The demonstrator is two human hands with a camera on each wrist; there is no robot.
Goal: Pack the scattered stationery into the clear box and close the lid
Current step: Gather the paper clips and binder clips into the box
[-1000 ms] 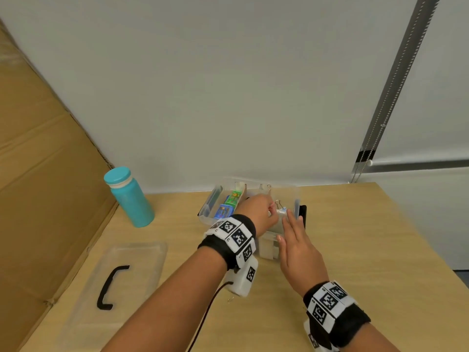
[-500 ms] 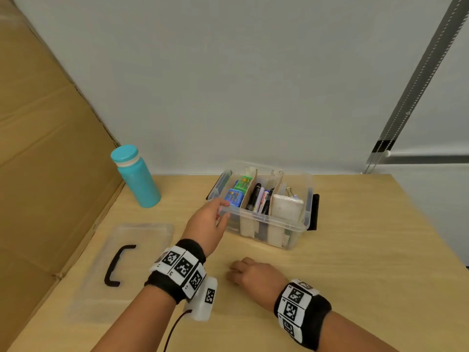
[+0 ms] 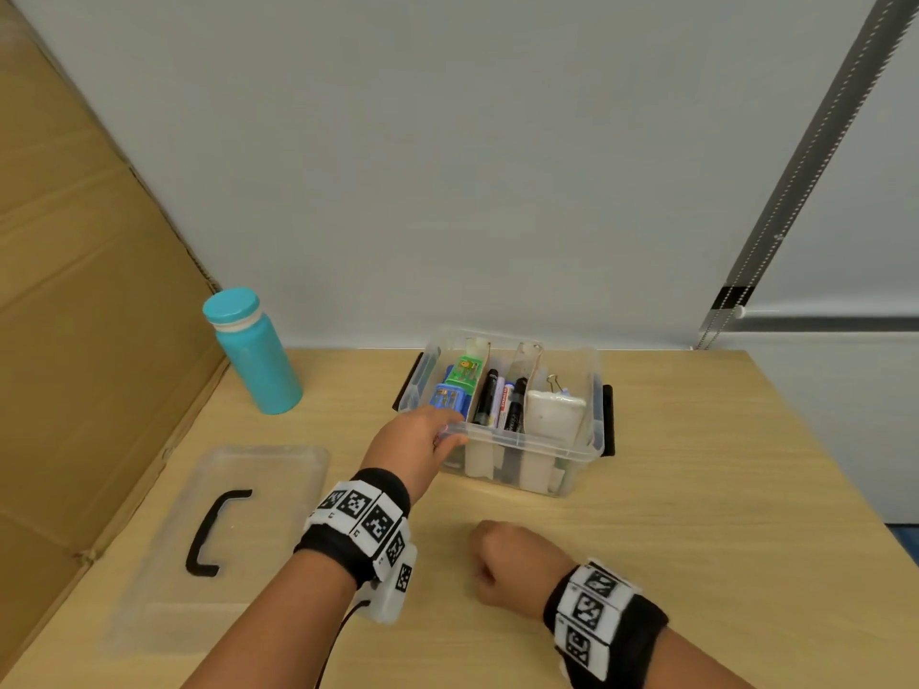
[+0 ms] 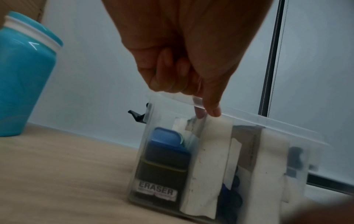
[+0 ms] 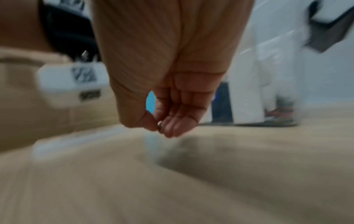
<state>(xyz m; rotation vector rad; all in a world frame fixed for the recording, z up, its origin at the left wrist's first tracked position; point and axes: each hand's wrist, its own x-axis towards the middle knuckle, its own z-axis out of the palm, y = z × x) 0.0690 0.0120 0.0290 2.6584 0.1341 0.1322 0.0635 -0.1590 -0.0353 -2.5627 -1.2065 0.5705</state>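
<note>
The clear box (image 3: 547,446) stands open mid-table with card dividers. It holds a blue case (image 3: 450,397), a green pack (image 3: 465,370), black markers (image 3: 490,395), a white block (image 3: 552,412) and a binder clip (image 3: 554,382). My left hand (image 3: 437,435) grips the box's near-left rim (image 4: 268,124), index fingertip (image 4: 212,111) hooked over it above a black eraser (image 4: 156,192). My right hand (image 3: 490,554) is curled low over the table in front of the box. In the blurred right wrist view this hand (image 5: 159,128) pinches a small shiny item (image 5: 159,124) between thumb and fingers.
The clear lid (image 3: 278,469) with a black handle (image 3: 214,532) lies flat at the left. A teal bottle (image 3: 253,350) stands behind it near the cardboard wall (image 3: 74,290). Black latches (image 3: 607,420) hang at the box's ends.
My left hand came out of the box's right side and took hold of the near-left rim. My right hand drew back from the box to the table and curled up.
</note>
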